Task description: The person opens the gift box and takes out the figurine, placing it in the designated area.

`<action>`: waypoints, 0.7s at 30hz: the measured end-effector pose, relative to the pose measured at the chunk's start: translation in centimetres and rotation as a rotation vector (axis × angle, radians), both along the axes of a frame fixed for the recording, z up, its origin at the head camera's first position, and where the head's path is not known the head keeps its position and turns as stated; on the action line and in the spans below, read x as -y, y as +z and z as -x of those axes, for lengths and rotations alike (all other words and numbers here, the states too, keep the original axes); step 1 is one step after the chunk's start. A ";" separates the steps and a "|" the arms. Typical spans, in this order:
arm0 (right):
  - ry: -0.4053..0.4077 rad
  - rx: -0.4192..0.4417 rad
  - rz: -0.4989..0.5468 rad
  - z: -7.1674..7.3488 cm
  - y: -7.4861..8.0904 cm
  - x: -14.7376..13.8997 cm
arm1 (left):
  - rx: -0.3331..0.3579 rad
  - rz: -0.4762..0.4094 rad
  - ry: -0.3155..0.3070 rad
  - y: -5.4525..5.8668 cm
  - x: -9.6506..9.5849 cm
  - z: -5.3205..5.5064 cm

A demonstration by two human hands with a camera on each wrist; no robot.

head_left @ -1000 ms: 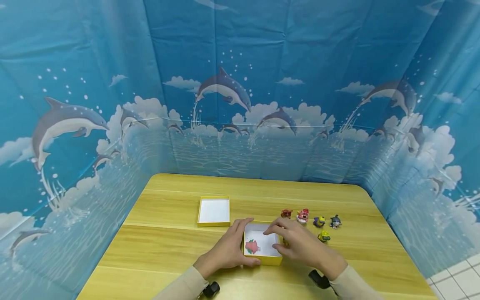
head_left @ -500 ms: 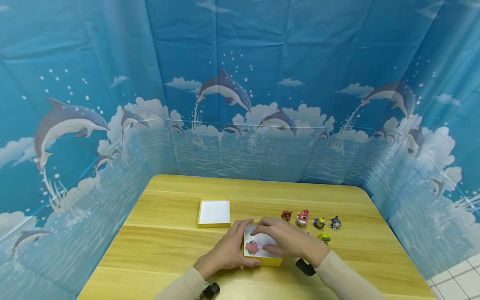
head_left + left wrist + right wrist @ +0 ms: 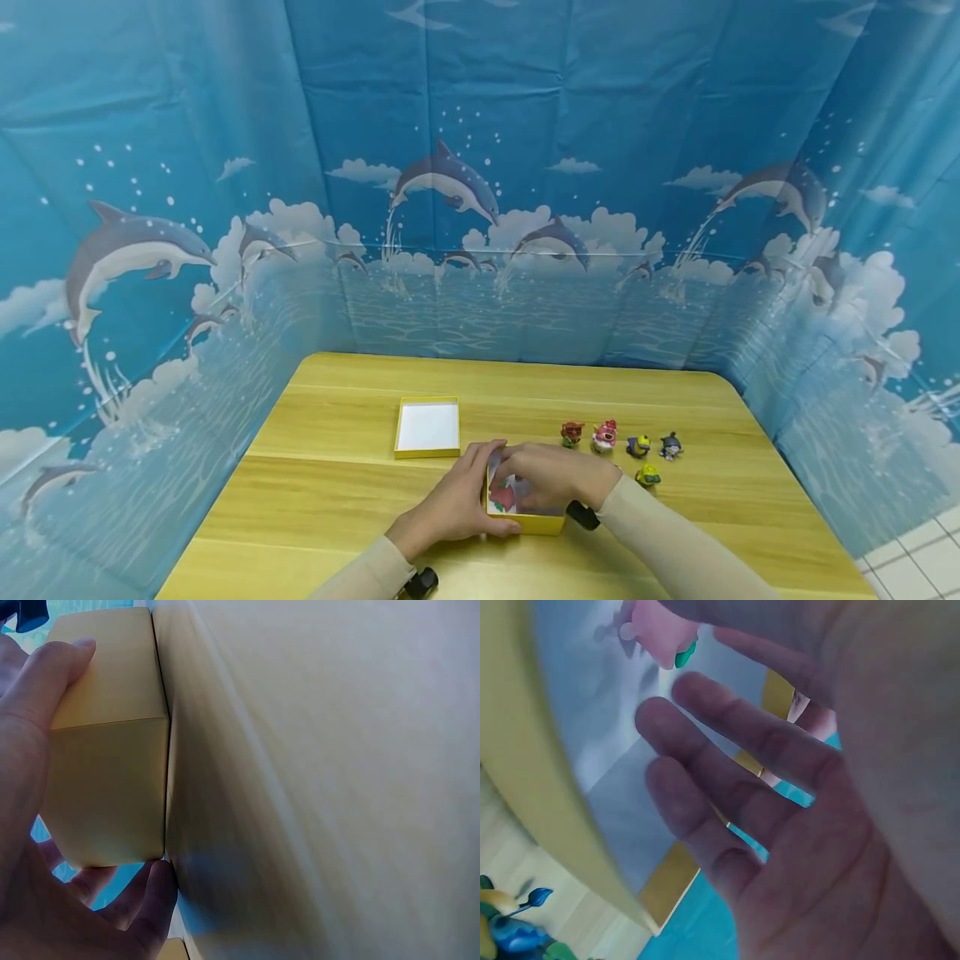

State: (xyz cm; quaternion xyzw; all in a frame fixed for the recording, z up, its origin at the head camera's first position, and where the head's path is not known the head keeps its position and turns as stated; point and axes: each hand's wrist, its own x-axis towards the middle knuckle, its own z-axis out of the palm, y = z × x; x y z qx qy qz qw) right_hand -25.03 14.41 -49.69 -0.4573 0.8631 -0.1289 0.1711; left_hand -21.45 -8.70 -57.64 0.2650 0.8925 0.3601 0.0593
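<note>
A yellow box (image 3: 538,524) with a white inside stands near the table's front. My left hand (image 3: 453,500) grips it from the left; the left wrist view has the thumb on one wall and the fingers around the corner. A small pink toy figure (image 3: 501,498) with green bits lies in the left part of the box. Over the box my right hand (image 3: 558,475) reaches in, fingers bent downward beside the figure. In the right wrist view the fingers are spread, and the thumb and index finger come close to the pink figure (image 3: 664,634); no grip on it shows.
A shallow yellow box lid (image 3: 427,427) lies white side up, left of and behind the box. Right of the box stand several figures: a red one (image 3: 572,433), a pink-and-white one (image 3: 604,437), a purple-and-yellow one (image 3: 639,446), a grey one (image 3: 671,446) and a yellow-green one (image 3: 648,476).
My right hand has moved left and down into the box, toward the pink figure, and now partly covers it. The left hand keeps its grip on the box.
</note>
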 end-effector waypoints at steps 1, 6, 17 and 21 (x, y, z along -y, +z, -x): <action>0.007 0.013 0.000 0.0 0.0 0.1 | -0.001 -0.001 -0.002 0.1 -0.1 -0.1; 0.034 0.061 -0.002 0.5 -0.2 0.9 | -0.005 -0.003 -0.003 0.1 -0.3 -0.3; -0.020 0.079 -0.017 0.4 -0.3 1.4 | -0.001 0.005 0.001 0.0 -0.3 -0.4; -0.003 0.070 -0.013 0.5 -0.2 1.3 | -0.002 0.003 0.013 0.0 -0.3 -0.3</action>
